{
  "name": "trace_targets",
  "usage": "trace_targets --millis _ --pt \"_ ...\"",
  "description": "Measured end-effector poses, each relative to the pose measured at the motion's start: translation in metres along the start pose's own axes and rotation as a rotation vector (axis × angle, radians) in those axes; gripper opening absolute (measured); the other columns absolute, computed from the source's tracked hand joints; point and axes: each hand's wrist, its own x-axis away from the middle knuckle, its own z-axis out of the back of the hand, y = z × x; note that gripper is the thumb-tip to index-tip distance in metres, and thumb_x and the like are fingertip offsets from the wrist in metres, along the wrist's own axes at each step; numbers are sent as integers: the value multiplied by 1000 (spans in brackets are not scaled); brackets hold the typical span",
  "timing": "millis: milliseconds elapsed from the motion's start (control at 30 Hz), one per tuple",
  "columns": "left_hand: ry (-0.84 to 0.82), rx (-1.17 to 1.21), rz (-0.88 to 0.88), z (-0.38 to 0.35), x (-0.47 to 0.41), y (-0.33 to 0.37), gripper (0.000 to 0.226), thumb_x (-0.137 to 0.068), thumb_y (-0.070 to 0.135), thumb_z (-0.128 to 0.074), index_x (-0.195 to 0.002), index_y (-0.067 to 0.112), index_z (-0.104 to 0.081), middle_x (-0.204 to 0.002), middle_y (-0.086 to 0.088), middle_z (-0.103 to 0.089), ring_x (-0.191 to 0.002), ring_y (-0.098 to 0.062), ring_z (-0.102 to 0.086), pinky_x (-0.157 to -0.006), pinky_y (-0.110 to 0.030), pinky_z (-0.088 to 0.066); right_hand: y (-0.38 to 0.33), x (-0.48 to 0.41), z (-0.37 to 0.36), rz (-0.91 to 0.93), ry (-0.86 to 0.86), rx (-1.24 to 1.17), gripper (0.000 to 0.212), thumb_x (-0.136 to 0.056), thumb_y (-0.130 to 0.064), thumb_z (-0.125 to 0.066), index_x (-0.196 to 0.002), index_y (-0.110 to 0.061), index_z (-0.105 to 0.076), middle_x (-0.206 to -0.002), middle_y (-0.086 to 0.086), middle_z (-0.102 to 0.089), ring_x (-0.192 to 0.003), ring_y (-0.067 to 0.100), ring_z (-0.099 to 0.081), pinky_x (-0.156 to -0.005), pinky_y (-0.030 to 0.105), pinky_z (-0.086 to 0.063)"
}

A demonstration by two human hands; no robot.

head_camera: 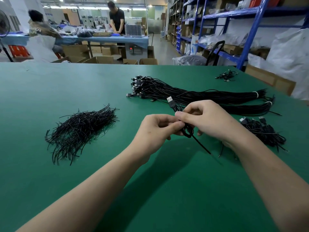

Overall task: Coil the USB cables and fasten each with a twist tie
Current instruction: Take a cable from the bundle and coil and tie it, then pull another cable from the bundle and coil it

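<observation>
Left hand [155,129] and right hand [210,119] pinch a coiled USB cable [188,130], fingers [180,115] clamped. Twist ties [82,129] lie at nine o'clock.

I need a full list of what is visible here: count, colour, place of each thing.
Green work table: one, green, foreground.
Thin black twist ties: one pile, black, table left.
Long black USB cable bundles: two, black, white bands, centre.
Coiled black cables: one pile, black, table right.
Small black cable cluster: one, black, far right.
Blue metal shelving: one, blue, background right.
Looped black USB cable: one, black, between both hands.
Left hand: pinches the cable.
Right hand: fingers grip the cable.
</observation>
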Motion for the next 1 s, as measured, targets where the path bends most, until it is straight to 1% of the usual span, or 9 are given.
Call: trace_targets --millis 133,200,333,467,600,700,833,933,1000 --pt "-41 -30 51 -7 3 -6 11 -97 23 -67 -97 22 -78 -85 -1 -79 -81 -12 -74 -58 -13 -44 11 -5 9 -77 -29 106 30 -81 -51 -77 -74 -22 -74 -69 2 -73 -65 22 -67 -61 42 -58" --pt "-53 -114 70 -7 1 -11 14 -97 28 -66 -104 22 -77 -87 5 -79 -83 -8 -74 -58 -9 -43 22 -9 20 -132 41 302 33 -81 -51 -77 -70 -21 -73 -66 1 -71 -64 19 -66 -63 36 -55" --pt "-20 -516 1 2 -11 -26 24 -94 33 -68 -116 28 -74 -96 16 -76 -91 6 -67 -80 -7 -47 52 -12 55 -351 116 636 38 -86 -46 -76 -86 -8 -75 -84 10 -74 -80 29 -69 -69 34 -54" --pt "-65 -868 -21 4 -46 -45 40 -97 33 -63 -135 20 -63 -134 3 -64 -125 -13 -57 -110 -32 -41 70 -10 79 -518 85 699 33 -85 -43 -78 -95 -12 -71 -92 7 -70 -88 30 -67 -78 38 -56" --pt "-103 -1142 11 1 -102 -54 41 -102 32 -52 -135 8 -58 -162 -4 -32 -144 -31 -30 -115 -49 -34 67 -11 79 -436 155 734 36 -88 -46 -73 -92 -11 -72 -90 6 -69 -85 28 -66 -63 31 -47" --pt "-67 -1169 -4 -10 -140 -58 47 -102 29 -49 -144 7 -47 -165 2 -26 -147 -29 -27 -114 -51 -35 63 -16 68 -343 121 684 44 -91 -50 -66 -102 -7 -74 -102 5 -68 -92 26 -65 -81 40 -56" --pt "-111 -1217 -53 -25 -174 -63 62 -101 22 -47 -159 26 -25 -163 -1 -30 -150 -26 -24 -116 -51 -27 62 -19 54 -309 -51 684 54 -94 -55 -59 -119 -8 -68 -124 6 -60 -108 27 -61 -91 42 -53" --pt "-123 -1343 -72 -28 -190 -68 45 -103 25 -47 -147 27 -48 -152 -4 -46 -139 -28 -41 -110 -46 -31 67 -19 45 -325 -183 707 52 -95 -54 -57 -111 -6 -67 -114 7 -60 -110 31 -60 -88 39 -51" --pt "-66 -1387 -121 -26 -195 -71 34 -102 29 -52 -134 26 -61 -136 -4 -58 -128 -27 -51 -102 -42 -35 70 -19 41 -340 -237 744 56 -96 -56 -55 -123 -7 -64 -130 8 -56 -120 29 -56 -98 41 -48"
